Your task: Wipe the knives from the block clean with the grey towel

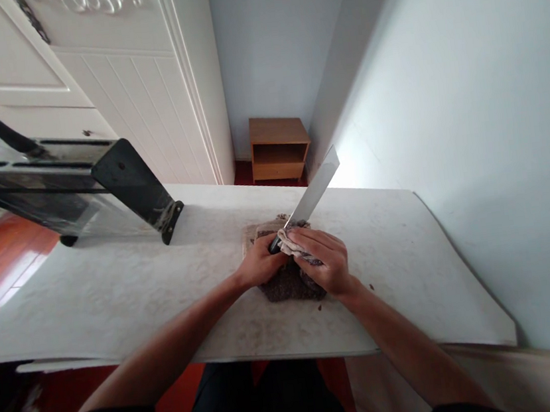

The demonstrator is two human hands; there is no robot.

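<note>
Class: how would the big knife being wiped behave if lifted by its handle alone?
The knife is likely stiff: its broad blade juts straight, unsupported. It is probably blade-heavy, since the left hand covers nearly all of its short handle. Its shiny metal may be slippery under the cloth in the right hand.

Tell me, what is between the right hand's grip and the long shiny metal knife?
A small pale crumpled cloth: the right hand's grip presses it against the long shiny metal knife near its handle, seen in the head view.
</note>
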